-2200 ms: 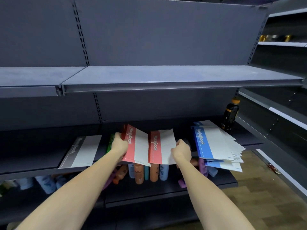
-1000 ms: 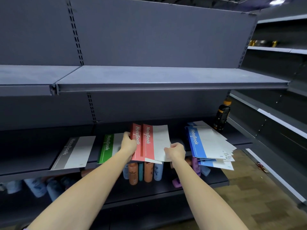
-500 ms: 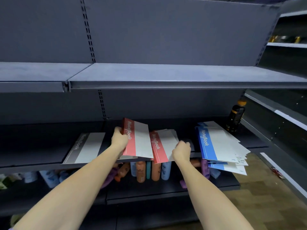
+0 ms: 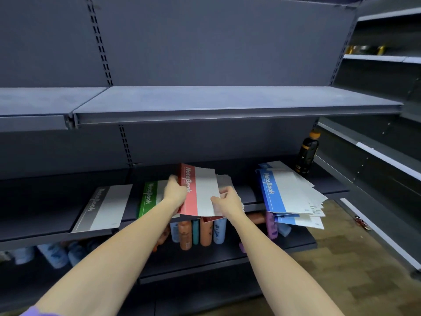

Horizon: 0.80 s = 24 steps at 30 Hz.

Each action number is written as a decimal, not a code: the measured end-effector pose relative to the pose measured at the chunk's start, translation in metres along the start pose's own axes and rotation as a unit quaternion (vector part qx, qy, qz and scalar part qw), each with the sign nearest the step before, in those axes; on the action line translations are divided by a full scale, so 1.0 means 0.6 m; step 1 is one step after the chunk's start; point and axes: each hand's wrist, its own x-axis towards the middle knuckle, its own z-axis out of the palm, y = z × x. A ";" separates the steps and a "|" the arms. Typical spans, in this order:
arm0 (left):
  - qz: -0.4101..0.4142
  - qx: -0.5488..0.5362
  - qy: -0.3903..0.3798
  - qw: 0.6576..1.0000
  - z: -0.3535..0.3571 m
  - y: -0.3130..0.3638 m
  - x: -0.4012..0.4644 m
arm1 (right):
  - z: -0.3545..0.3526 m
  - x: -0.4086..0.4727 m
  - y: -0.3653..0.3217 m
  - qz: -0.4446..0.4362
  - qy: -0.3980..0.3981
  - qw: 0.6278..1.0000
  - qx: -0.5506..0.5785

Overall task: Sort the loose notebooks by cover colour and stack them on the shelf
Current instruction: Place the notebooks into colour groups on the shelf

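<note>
Head view — A: Where are the notebooks on the middle shelf (image 4: 41, 233)?
B: Blue pile (image 4: 289, 195) right, green notebook (image 4: 149, 197) left, red notebook (image 4: 200, 192) gripped by left hand (image 4: 175, 192) and right hand (image 4: 227, 201).
A: Advice?
B: Square its edges, then lower it flat.

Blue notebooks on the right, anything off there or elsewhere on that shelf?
Yes. The blue notebook stack is fanned out and skewed, corners overhanging the shelf edge. A dark bottle stands behind it, unrelated to the notebooks. The grey notebook and green notebook lie flat.
</note>
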 end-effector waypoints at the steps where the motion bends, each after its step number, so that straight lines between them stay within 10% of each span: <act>1: 0.003 0.018 -0.004 1.000 0.002 0.003 -0.003 | -0.005 -0.001 0.003 -0.004 0.012 1.000 0.000; 8: 0.018 0.022 -0.020 0.999 -0.006 0.009 -0.010 | -0.036 0.011 0.029 0.008 0.080 0.996 -0.035; 17: 0.065 0.130 -0.027 0.989 -0.041 -0.008 -0.018 | -0.036 -0.016 0.034 -0.026 0.046 0.923 -0.381; 24: 0.130 0.226 -0.087 0.961 -0.052 -0.031 -0.034 | -0.021 -0.065 0.005 -0.110 -0.007 0.943 -0.314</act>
